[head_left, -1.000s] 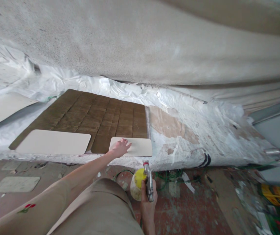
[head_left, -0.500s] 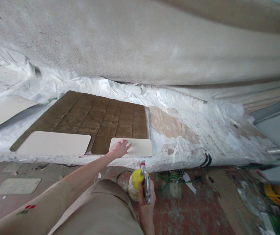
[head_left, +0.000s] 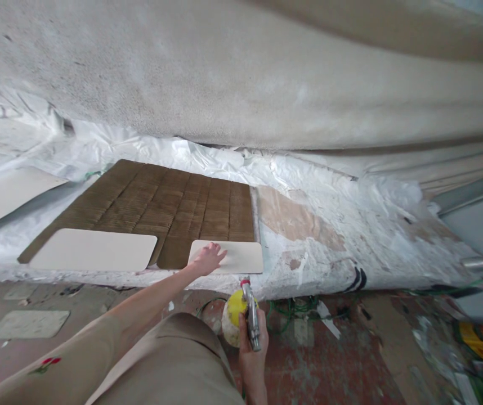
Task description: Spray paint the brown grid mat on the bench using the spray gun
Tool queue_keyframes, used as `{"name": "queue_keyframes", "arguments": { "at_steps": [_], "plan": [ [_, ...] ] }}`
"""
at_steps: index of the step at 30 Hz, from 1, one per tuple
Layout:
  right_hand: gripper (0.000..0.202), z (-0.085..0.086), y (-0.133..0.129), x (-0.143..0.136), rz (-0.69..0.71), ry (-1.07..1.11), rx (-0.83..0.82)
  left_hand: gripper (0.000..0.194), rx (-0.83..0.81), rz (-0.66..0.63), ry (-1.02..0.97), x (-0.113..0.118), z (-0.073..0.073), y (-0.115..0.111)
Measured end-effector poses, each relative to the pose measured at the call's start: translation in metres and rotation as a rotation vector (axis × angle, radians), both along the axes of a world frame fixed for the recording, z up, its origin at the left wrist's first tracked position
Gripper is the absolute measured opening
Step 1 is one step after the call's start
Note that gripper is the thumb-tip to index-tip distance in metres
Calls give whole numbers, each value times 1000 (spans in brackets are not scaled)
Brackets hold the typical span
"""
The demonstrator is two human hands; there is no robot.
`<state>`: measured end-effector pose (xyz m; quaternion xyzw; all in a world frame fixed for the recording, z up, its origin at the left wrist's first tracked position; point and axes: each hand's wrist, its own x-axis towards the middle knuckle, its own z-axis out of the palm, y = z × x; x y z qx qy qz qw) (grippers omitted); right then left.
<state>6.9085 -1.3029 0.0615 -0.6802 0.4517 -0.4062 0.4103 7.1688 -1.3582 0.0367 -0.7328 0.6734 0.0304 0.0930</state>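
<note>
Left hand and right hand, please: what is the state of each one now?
Left hand: open, resting on the white rounded board.
Right hand: closed around the silver metal spray gun.

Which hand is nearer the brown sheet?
Left. The left hand rests on a white board at the near edge of the brown sheet. The right hand is farther off, closer to the person's body, holding the spray gun.

A white scrap (head_left: 328,320) litters the reddish floor (head_left: 317,374).
</note>
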Motion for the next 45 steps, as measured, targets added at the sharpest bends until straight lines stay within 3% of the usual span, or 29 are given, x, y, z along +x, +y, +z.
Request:
{"name": "queue_keyframes", "arguments": {
  "at_steps": [3,9,17,23,32,45],
  "plan": [
    [21,5,-4,2,42,22,56,61,-1,5,9,0,0,-1],
    [24,23,-15,5,-55,10,82,62,0,10,6,1,-8,-3],
    [25,34,-16,12,-70,-10,56,62,-11,9,-1,2,-14,-3],
    [33,27,-28,10,-118,-27,97,62,-21,1,-14,3,-23,-5],
    [26,28,-17,10,-57,-13,61,64,-15,-1,-18,3,-18,-3],
    [25,-10,9,-18,-113,14,35,61,-6,-15,-39,3,-12,-2]
  ]
}}
